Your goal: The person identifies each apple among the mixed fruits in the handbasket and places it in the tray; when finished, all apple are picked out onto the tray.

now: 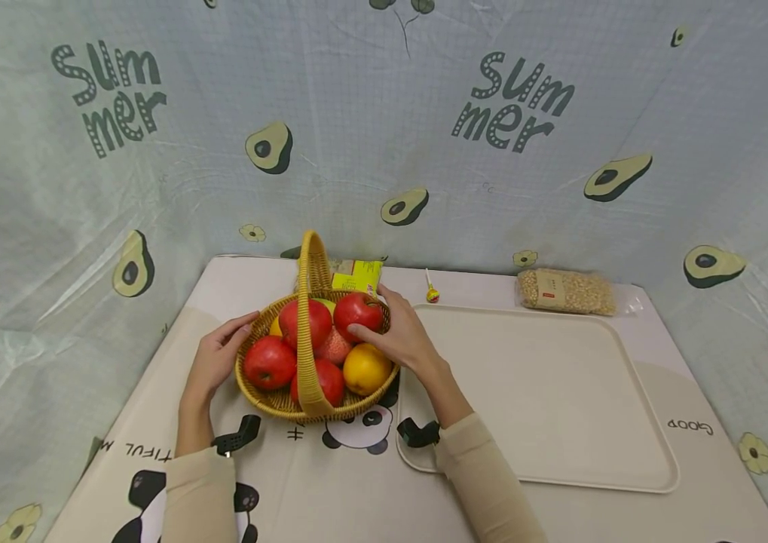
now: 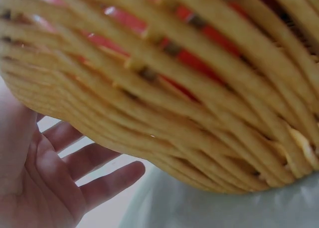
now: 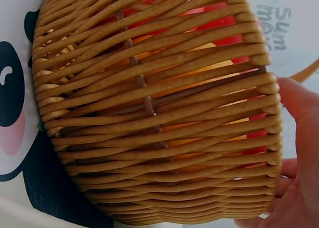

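The fruit-filled wicker basket (image 1: pixel 316 403) stands toward the table's (image 1: pixel 343 490) left back corner, just beside the left edge of the serving tray (image 1: pixel 526 392). The left hand (image 1: pixel 215 356) lies at the basket's left side with its fingers extended, while the right hand (image 1: pixel 405 332) straddles the opposite rim, thumb by a red apple (image 1: pixel 359 309); whether it grips is unclear. Along the back edge lie a yellow packet (image 1: pixel 359 275), a lollipop (image 1: pixel 432 295) and a bag of grains (image 1: pixel 573 292).
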